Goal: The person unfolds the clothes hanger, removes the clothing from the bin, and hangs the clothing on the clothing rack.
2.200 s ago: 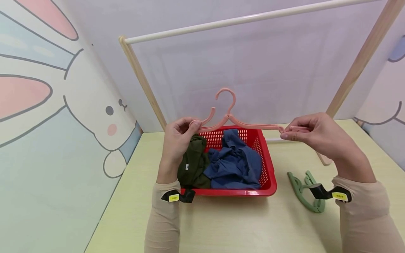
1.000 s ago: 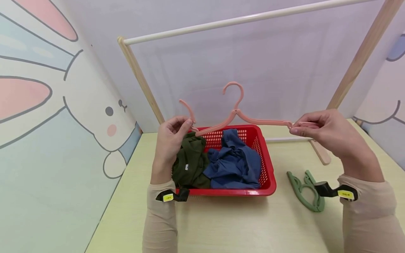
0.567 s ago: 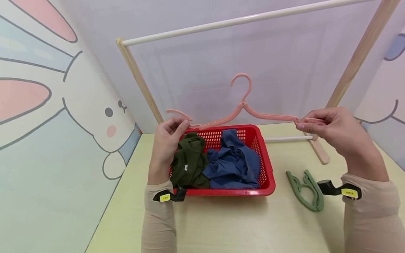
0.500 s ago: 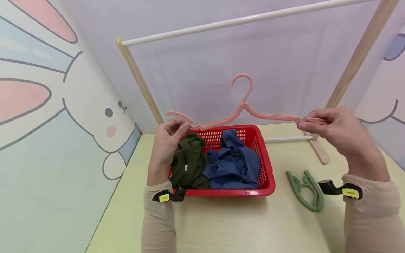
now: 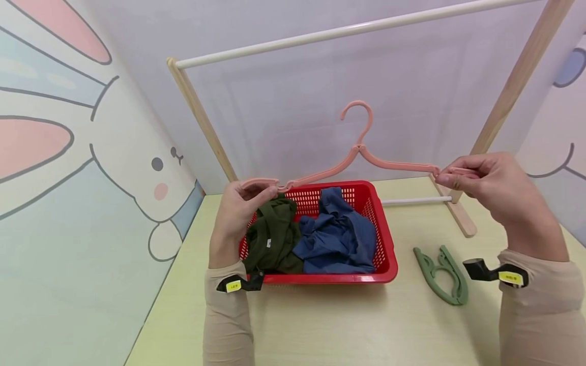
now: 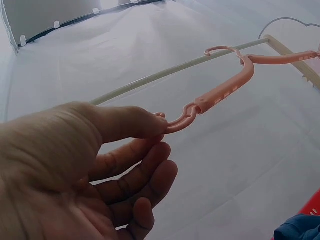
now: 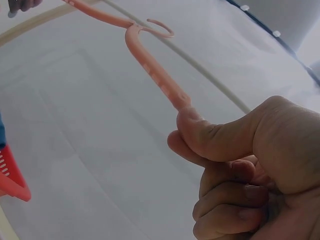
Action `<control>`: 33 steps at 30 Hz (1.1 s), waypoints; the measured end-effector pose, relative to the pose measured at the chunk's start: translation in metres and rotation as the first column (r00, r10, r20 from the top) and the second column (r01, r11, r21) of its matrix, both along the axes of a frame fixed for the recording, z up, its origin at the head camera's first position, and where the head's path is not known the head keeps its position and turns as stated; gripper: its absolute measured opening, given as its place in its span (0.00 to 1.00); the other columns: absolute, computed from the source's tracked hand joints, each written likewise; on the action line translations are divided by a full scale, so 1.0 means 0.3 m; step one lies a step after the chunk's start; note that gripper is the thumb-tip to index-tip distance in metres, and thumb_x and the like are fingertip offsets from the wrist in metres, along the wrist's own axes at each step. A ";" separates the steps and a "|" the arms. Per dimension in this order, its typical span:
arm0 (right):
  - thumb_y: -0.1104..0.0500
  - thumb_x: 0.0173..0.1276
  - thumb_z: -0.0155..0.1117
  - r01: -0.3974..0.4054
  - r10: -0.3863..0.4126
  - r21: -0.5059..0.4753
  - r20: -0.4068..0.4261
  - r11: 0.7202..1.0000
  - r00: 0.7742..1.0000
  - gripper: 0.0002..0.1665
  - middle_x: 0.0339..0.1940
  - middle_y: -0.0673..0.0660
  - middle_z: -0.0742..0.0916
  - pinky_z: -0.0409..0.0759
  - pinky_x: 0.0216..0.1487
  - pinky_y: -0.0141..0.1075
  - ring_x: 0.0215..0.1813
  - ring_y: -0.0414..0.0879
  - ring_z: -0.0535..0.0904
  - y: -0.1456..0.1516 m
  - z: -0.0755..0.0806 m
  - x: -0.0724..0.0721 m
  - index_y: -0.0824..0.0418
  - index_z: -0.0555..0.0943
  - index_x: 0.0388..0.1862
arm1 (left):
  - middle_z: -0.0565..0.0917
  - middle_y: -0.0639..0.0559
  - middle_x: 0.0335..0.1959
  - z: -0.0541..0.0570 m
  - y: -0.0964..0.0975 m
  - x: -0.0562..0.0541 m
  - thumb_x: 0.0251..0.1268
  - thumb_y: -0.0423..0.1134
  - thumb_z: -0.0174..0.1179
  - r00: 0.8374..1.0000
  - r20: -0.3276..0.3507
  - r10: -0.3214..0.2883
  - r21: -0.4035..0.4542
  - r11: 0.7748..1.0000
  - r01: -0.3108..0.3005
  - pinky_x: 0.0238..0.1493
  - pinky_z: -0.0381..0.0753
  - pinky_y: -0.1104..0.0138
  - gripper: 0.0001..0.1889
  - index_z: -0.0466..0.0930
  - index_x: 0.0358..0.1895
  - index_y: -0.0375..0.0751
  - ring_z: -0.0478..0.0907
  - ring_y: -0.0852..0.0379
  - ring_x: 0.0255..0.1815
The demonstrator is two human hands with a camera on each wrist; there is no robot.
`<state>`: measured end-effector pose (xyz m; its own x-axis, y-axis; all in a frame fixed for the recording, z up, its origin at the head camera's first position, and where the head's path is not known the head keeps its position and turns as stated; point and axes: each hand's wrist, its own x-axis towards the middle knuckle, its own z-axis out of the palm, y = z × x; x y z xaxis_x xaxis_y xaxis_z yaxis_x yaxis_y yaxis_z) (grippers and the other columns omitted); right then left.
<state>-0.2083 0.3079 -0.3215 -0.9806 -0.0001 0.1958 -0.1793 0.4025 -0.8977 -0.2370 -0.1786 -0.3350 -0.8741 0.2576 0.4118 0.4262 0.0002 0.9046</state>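
Note:
A pink folding clothes hanger (image 5: 331, 170) is held up level above the far rim of a red basket, its hook pointing upward and both arms spread. My left hand (image 5: 235, 211) pinches the hanger's left end between thumb and index finger; in the left wrist view that hand (image 6: 95, 165) covers the tip. At the other end my right hand (image 5: 492, 188) grips the hanger, and its fingers curl under the thumb in the right wrist view, hiding that tip. A green folded hanger (image 5: 435, 284) lies on the table below my right hand.
The red basket (image 5: 389, 254) holds a dark green garment (image 5: 274, 239) and a blue garment (image 5: 341, 239). Behind it stands a rack with a white rail (image 5: 339, 33) and wooden posts (image 5: 522, 81). A wall with a rabbit drawing (image 5: 137, 168) is at the left.
Both hands have moved apart, with the hanger shifting right and up. Its left end piece, earlier bent inward and upward, has swung outward to lie nearly in line with the arm.

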 end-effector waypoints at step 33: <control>0.59 0.77 0.78 0.060 -0.060 0.001 0.008 0.998 0.998 0.11 0.31 0.43 0.94 0.64 0.32 0.39 0.38 0.38 0.73 -0.030 0.006 -0.001 0.67 0.93 0.47 | 0.91 0.43 0.43 -0.015 0.048 -0.011 0.79 0.37 0.71 0.996 0.001 0.093 -0.351 0.932 -0.086 0.36 0.79 0.67 0.08 0.94 0.51 0.37 0.79 0.44 0.38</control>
<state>-0.2087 0.2991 -0.3198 -0.9805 0.0591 0.1876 -0.1471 0.4128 -0.8989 -0.2402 -0.1643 -0.3396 -0.9065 0.3030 0.2941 0.3939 0.3558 0.8475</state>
